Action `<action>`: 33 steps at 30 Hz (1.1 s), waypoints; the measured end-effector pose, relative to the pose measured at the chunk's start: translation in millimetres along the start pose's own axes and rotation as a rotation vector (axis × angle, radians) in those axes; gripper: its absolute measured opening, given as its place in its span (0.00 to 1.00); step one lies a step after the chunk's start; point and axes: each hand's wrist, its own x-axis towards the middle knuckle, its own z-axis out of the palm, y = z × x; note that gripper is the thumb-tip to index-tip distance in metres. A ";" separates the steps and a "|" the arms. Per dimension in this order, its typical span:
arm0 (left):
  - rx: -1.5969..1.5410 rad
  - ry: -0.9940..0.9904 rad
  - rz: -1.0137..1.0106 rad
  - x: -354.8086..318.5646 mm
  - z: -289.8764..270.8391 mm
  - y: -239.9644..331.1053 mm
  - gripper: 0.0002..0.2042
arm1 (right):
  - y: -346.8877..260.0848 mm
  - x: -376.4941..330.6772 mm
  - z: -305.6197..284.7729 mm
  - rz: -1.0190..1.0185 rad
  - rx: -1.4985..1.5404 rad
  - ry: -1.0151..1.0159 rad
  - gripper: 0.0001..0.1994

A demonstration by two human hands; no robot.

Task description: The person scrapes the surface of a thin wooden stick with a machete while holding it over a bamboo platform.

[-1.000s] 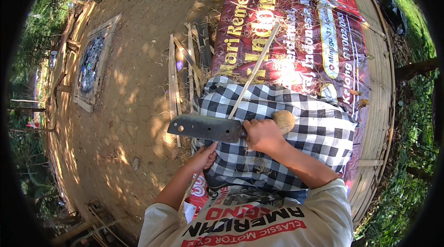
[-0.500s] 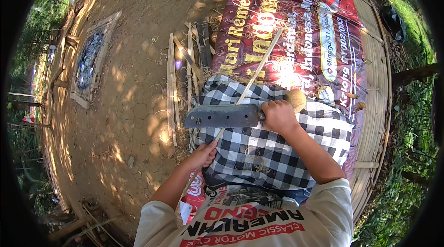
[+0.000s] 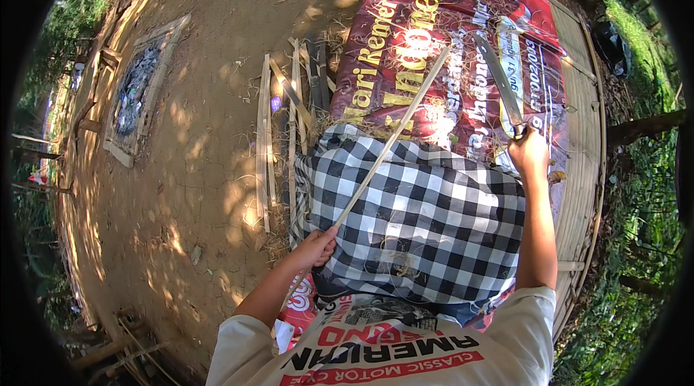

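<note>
My left hand [image 3: 316, 247] is closed round the near part of a long, thin bamboo strip [image 3: 390, 142]. The strip slants away to the upper right, across my lap, its far end over the maroon banner. Off to the right, my right hand [image 3: 529, 149] grips the handle of a machete [image 3: 500, 81]. Its broad dark blade, seen nearly edge-on, points away from me over the banner, apart from the strip. A black-and-white checked cloth [image 3: 419, 205] covers my lap beneath the strip.
The printed maroon banner [image 3: 361, 46], littered with thin shavings, covers a slatted bamboo platform [image 3: 578, 198]. Several split bamboo pieces [image 3: 264, 147] lie left of the cloth. Further left, a wood-framed pit [image 3: 137, 89] holds ash-like debris on the dirt ground [image 3: 210, 126].
My right hand has carried the machete off the strip, to the right and away from me, turning the blade from crosswise to pointing forward. The left hand keeps its hold on the bamboo strip.
</note>
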 end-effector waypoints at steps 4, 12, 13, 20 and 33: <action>0.041 0.041 -0.016 -6.0 4.1 5.3 0.25 | -11.4 -28.6 -16.5 -0.043 0.070 -0.004 0.19; 0.112 0.099 0.013 -10.1 10.8 5.7 0.29 | -80.9 -68.0 -24.8 -0.209 0.401 -0.087 0.10; 0.134 0.105 0.013 -11.4 12.3 7.8 0.29 | -89.7 -76.0 -23.4 -0.281 0.429 -0.095 0.10; 0.124 0.131 0.007 -7.7 10.1 4.0 0.30 | -137.9 -122.1 26.5 -0.798 0.290 -0.286 0.13; 0.139 0.142 0.034 -10.7 15.2 3.0 0.30 | -108.7 -66.8 59.8 -0.757 0.108 -0.159 0.12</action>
